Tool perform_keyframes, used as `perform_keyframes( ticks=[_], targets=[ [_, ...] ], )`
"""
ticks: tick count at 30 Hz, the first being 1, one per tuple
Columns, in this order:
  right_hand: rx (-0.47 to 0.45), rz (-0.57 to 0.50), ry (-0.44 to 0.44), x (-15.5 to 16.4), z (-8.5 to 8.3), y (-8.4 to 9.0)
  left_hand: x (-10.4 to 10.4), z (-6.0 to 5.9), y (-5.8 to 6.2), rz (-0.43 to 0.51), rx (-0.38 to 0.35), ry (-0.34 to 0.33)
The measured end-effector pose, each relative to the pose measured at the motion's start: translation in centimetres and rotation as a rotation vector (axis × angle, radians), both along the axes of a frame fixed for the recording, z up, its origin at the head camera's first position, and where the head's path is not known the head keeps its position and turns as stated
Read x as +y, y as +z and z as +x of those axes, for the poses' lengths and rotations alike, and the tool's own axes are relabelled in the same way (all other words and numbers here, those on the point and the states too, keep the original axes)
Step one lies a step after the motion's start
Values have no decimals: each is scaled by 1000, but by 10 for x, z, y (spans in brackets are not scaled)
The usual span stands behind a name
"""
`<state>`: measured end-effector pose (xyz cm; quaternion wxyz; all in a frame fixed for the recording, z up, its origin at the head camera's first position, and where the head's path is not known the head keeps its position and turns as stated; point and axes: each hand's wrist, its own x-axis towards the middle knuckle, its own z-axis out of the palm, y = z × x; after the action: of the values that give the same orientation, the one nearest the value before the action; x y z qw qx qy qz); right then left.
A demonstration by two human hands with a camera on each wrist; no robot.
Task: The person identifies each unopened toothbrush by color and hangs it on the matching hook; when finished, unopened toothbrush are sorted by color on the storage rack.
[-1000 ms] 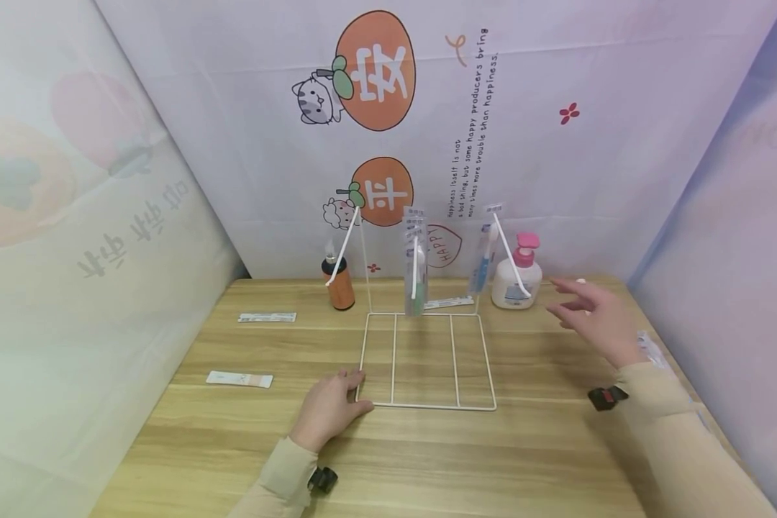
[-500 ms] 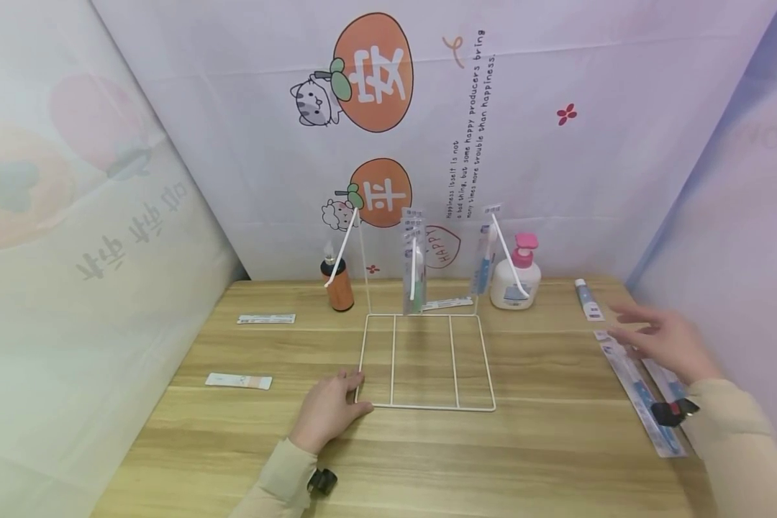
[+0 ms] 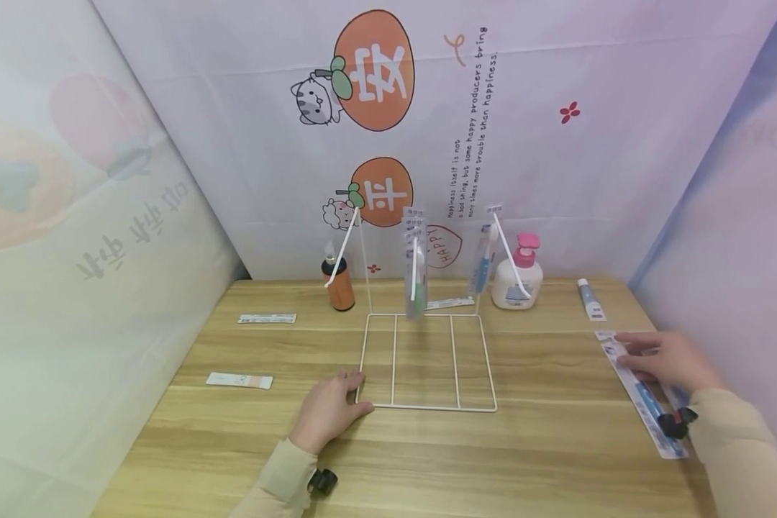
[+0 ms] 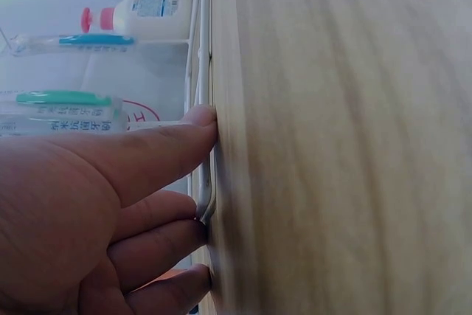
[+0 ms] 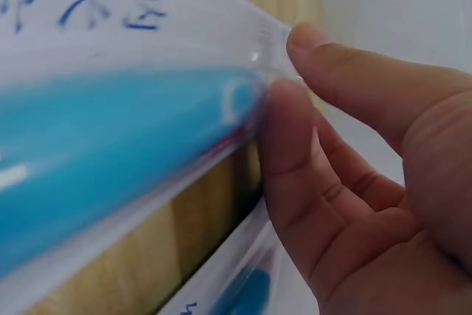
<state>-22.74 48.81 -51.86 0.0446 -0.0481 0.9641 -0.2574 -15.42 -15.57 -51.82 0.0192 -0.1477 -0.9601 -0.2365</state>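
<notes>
left hand (image 3: 326, 410): I had it resting flat on the table (image 3: 544, 453), fingers (image 4: 158, 154) straight, tips touching the near-left corner of the white wire rack (image 3: 427, 360). Nothing gripped.
right hand (image 3: 670, 360): I had it down on the toothbrush pack (image 3: 641, 392) at the table's right edge. Wrist view showed thumb and forefinger (image 5: 295, 153) pinching the clear pack edge, blue brush inside.
pack: lay flat, long axis running front to back, well apart from the rack. Second pack just beside it, under the hand; partly hidden.
rack: base flat on table centre; two packs (image 3: 416, 266) hung off the upright hooks.
behind rack: orange bottle (image 3: 339, 282) left, pump bottle (image 3: 518, 277) right.
other: small tube (image 3: 589, 298) near the back-right corner; two flat strips (image 3: 239, 379) on the left side.
</notes>
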Motion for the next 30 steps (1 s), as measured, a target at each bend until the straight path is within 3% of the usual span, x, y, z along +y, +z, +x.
perform_keyframes(
  ticks=[16, 30],
  targets=[
    [-30, -71, -22, -13, 8, 4, 1, 1, 2, 4, -6, -3],
    [6, 29, -41, -17, 8, 4, 1, 1, 1, -2, -4, 3]
  ],
)
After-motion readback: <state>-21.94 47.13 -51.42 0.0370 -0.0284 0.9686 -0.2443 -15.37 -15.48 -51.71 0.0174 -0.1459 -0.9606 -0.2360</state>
